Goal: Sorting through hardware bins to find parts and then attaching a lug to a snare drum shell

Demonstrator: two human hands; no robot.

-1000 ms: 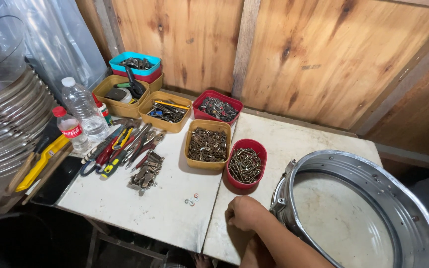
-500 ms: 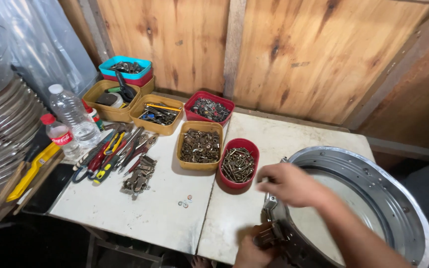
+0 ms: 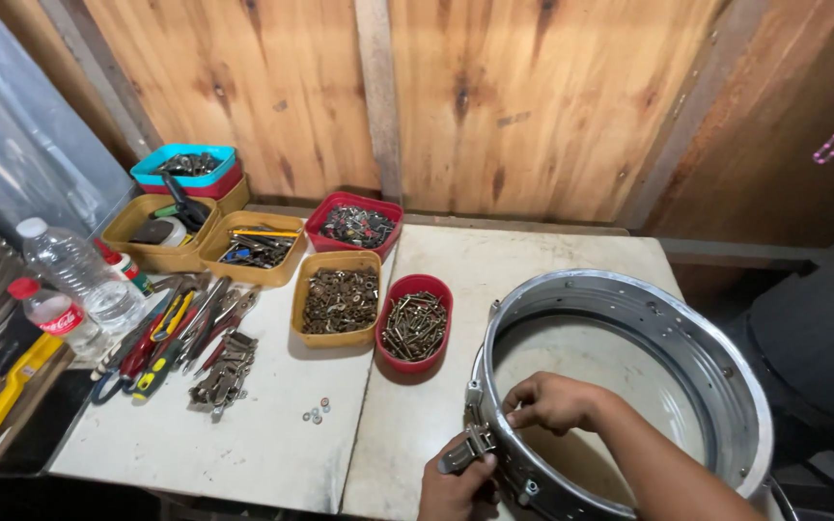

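A round silver metal drum shell (image 3: 726,386) lies flat on the right of the white table (image 3: 243,453). My left hand (image 3: 456,487) is at the bottom edge and presses a small metal lug (image 3: 463,451) against the outside of the shell's near wall. My right hand (image 3: 554,400) reaches over the rim from the right. Its fingers are curled inside the shell just behind that lug. What the fingertips pinch is hidden.
Left of the shell stand a red bowl of screws (image 3: 415,323) and a yellow tray of brown fittings (image 3: 337,299), with more trays behind. Small washers (image 3: 316,413), a pile of metal latches (image 3: 224,371), hand tools (image 3: 176,333) and two plastic bottles (image 3: 79,275) fill the left.
My right hand moved from the table edge onto the shell's rim and inside it. My left hand came up with the lug against the shell's outside. The camera shifted right.
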